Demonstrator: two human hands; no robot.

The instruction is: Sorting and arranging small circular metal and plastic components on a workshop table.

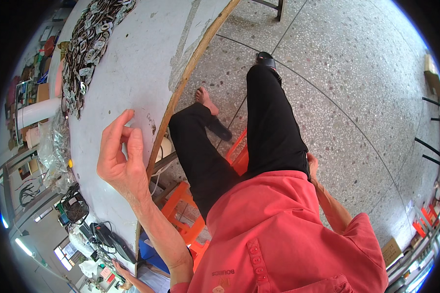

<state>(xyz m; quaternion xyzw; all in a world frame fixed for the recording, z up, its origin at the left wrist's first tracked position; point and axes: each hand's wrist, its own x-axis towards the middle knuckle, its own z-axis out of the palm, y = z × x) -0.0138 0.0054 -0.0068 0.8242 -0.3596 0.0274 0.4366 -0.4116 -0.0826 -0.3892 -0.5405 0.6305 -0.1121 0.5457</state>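
My left hand [122, 158] hovers by the near edge of the white table [132, 63], with nothing in it. Its thumb and index finger stand apart, while the other fingers are partly curled. Down at my right side, next to my black trouser leg [276, 127], is my right hand [313, 166]; the leg and shirt partly hide its fingers. Farther up the table, beyond my left hand, lies a long heap of small brown and silvery looped parts [90, 46]. They are too small to tell their exact kind.
A clear plastic bag [54, 149], a small fan [76, 207] and a black device [112, 239] line the table's far side. Another person's hand [124, 274] shows at lower left. An orange-red stool [178, 207] stands under the table edge. Speckled floor [337, 63] spreads to the right.
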